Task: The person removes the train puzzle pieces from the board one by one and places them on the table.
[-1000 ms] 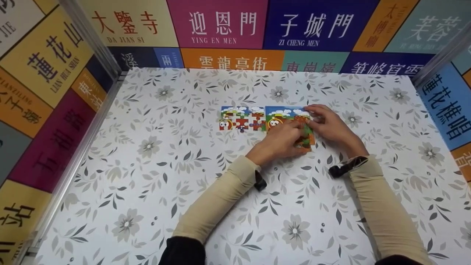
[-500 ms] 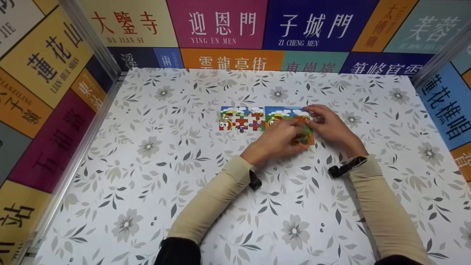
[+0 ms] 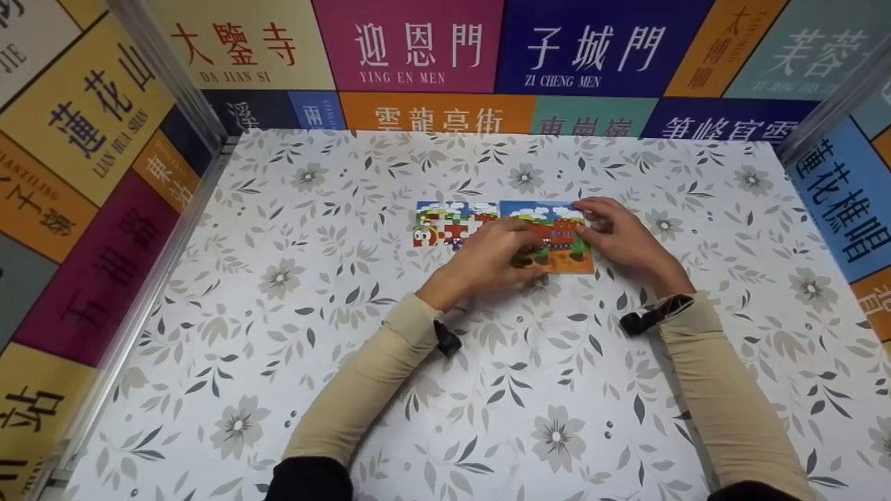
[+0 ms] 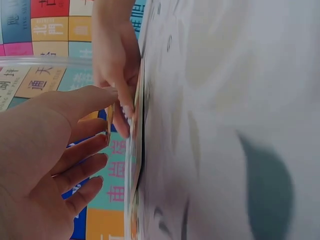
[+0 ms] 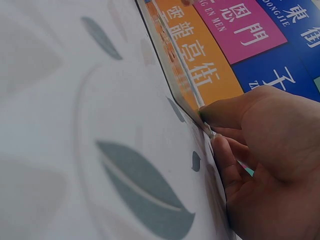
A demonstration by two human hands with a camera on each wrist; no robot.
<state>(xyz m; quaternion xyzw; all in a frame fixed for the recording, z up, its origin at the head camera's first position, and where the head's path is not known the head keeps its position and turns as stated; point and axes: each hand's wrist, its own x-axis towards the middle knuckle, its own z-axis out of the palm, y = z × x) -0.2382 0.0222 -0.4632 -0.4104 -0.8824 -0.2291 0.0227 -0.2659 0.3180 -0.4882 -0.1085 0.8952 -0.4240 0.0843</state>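
On the table lies a partly joined jigsaw puzzle (image 3: pixel 426 238), a cartoon scene with blue sky and a red-and-yellow face. Against its right side is a picture card (image 3: pixel 567 259) with a similar scene. My left hand (image 3: pixel 480 259) is over the card's left part and the puzzle's right part, hiding both there. In the left wrist view, its thumb and index finger pinch a thin puzzle piece (image 4: pixel 109 125), seen edge-on; the other fingers are spread loosely. My right hand (image 3: pixel 623 240) grips the card's right edge between thumb and fingers, as the right wrist view shows near the corner.
A white tabletop (image 3: pixel 348 334) with a grey flower and leaf print spreads around the hands. Upright panels with coloured blocks of lettering (image 3: pixel 418 52) stand behind the table and along its left and right sides.
My left hand has moved left from the card's middle and lower right toward the puzzle, uncovering more of the card. My right hand stays at the card's right edge.
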